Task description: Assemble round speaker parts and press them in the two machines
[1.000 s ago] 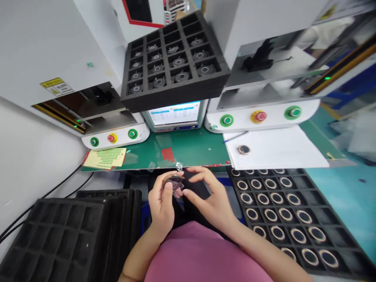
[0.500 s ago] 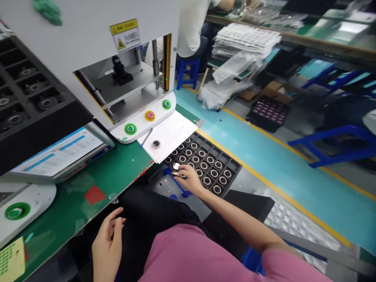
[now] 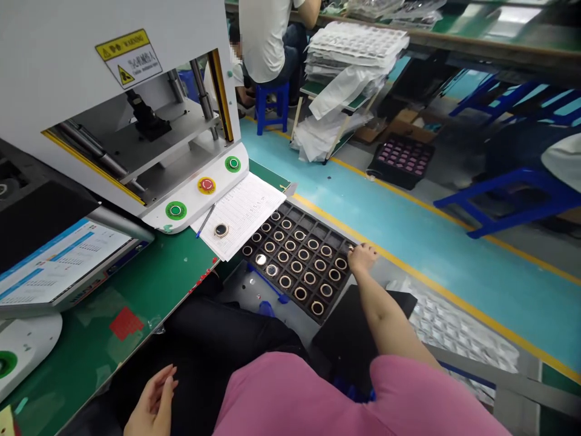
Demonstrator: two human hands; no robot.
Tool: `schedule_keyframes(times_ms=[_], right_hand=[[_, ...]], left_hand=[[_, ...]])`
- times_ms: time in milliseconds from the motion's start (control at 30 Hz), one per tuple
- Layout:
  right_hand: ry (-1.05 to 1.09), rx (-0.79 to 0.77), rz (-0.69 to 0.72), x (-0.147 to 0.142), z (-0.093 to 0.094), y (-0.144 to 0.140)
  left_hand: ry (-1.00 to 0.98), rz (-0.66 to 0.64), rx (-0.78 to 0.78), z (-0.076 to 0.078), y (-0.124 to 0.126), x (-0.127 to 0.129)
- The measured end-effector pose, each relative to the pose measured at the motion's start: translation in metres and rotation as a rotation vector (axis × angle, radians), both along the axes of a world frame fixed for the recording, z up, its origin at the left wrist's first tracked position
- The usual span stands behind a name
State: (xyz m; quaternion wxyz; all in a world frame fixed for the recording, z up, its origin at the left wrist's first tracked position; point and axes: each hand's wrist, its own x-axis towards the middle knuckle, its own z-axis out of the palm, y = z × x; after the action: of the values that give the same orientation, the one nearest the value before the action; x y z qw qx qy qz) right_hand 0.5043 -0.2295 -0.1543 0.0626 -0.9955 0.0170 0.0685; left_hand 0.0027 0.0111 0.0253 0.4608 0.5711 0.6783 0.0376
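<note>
The right hand [image 3: 361, 257] is now reaching the far right corner of the black tray [image 3: 297, 263], fingers curling over a ring part [image 3: 341, 263] after leaving the near-left cells. The left hand [image 3: 152, 402] is resting open, empty, near the green bench [image 3: 136, 290].

Factory assy line: press [image 3: 136, 121] w/ e-stop btn [image 3: 206, 184], green desk [image 3: 149, 297], parts tray [image 3: 299, 260], co-workers at benches, marked floor [image 3: 408, 224].
</note>
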Motion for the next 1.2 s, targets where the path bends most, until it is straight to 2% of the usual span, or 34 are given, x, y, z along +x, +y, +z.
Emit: schedule_keyframes(times_ms=[133,267,500,633,800,967,1100,1200], right_hand=[[0.019,-0.089,0.100,0.006,-0.018,-0.001],[0.033,-0.166,0.149,0.012,-0.028,0.001],[0.040,-0.194,0.253,0.012,-0.035,-0.003],[0.037,-0.186,0.260,0.004,-0.036,-0.013],[0.016,-0.170,0.176,0.003,-0.030,-0.013],[-0.036,-0.080,0.162,-0.003,-0.021,-0.011],[-0.180,0.040,0.146,-0.014,-0.008,-0.009],[-0.339,0.195,0.190,-0.017,0.011,0.012]], left_hand=[[0.009,-0.006,-0.030,-0.002,0.002,-0.004],[0.047,-0.022,-0.001,-0.005,0.003,-0.001],[-0.028,0.044,-0.025,0.005,-0.004,0.016],[-0.026,0.060,-0.014,0.011,-0.003,0.014],[-0.010,0.054,0.010,0.005,0.002,0.004],[-0.029,0.053,0.003,-0.004,-0.001,-0.003],[-0.023,0.111,0.003,-0.011,-0.009,-0.009],[-0.039,0.111,0.032,-0.012,-0.013,-0.013]])
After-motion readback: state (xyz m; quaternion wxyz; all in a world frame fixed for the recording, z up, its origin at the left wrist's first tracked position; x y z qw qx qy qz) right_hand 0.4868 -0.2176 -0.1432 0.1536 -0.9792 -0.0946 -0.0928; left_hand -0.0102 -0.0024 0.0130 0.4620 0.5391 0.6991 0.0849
